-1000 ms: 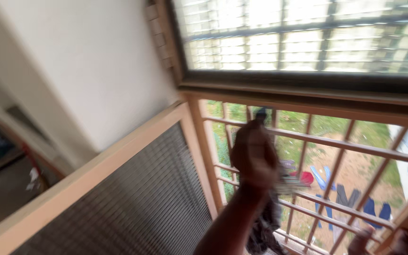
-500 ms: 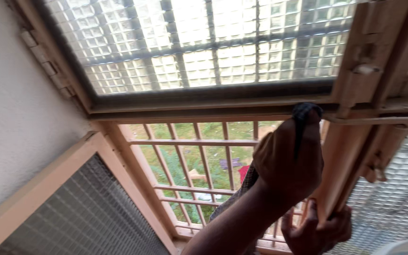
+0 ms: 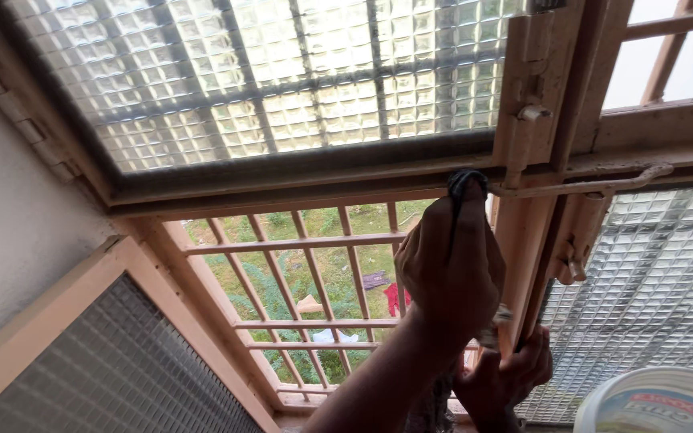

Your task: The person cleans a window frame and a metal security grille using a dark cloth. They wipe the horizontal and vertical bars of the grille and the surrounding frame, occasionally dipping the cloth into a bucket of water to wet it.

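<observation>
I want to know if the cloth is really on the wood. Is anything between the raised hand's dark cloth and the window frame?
Nothing visible: the left hand presses the dark cloth straight against the window frame, beside the latch bar. The right hand grips the upright post below.

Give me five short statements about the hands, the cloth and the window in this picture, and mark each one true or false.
1. The upper hand presses a dark cloth against the window frame. True.
2. The lower hand hangs free, touching nothing. False: it grips the upright post of the frame.
3. The upper pane is clear, smooth glass. False: it is textured glass in small squares.
4. A grille of bars stands behind the opening, with grass beyond it. True.
5. A white round tub shows at the lower left corner. False: it sits at the lower right corner.
</observation>
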